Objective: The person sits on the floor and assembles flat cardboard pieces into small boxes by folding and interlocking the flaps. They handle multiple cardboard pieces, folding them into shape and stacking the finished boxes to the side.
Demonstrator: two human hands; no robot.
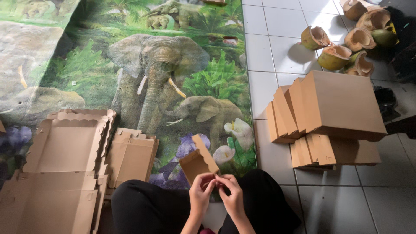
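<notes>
Head view looks straight down on a person seated on the floor, both hands meeting at about 6 o'clock in the frame. Left hand (200, 193) and right hand (232, 196) each have their grip clamped on the near edge of a small brown cardboard piece (198, 162), fingertips pinched together on it (probably pressing a fold or tab, so the piece stands tilted up and away from the lap). It rises toward 12 o'clock from the hands, above the elephant-print mat (130, 65).

At 9 o'clock lies a pile of flat scallop-edged box blanks (65, 173), with a smaller stack of flat inserts (132, 158) just beside it, both within easy reach of the left hand, likely as supply. At 3 o'clock, on the white tiled floor (268, 47), leaning rows of folded boxes (329, 117) rest against one another. Split coconut husks (346, 43) sit at 1 o'clock, well apart from the work.
</notes>
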